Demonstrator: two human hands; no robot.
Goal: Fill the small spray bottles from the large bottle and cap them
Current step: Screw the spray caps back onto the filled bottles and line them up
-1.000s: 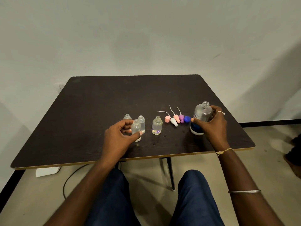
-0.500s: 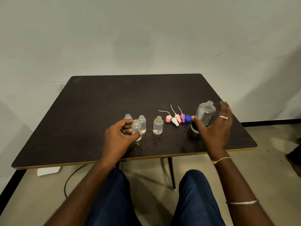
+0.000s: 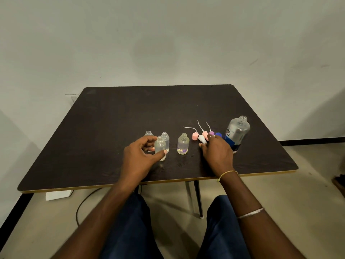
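Observation:
My left hand [image 3: 140,156] grips a small clear bottle [image 3: 160,146] standing uncapped on the dark table [image 3: 112,128]. Two more small uncapped bottles [image 3: 165,139] [image 3: 148,133] stand just behind it. A fourth small bottle [image 3: 183,143], with purple flowers at its base, stands apart to the right. Several spray caps with thin tubes lie in a row: pink [image 3: 195,136], white [image 3: 202,138], another pink, purple [image 3: 211,132] and a blue cap [image 3: 218,135]. My right hand [image 3: 217,154] reaches over these caps, fingertips at the white one; whether it holds one is hidden. The large open bottle [image 3: 237,132] stands alone at the right.
The table's front edge [image 3: 149,183] runs just above my knees. A white box [image 3: 58,195] and a black cable [image 3: 82,206] lie on the floor under the left side. A plain wall stands behind the table.
My right hand let go of the large bottle and moved left to the row of spray caps. My left hand kept its hold on the small bottle.

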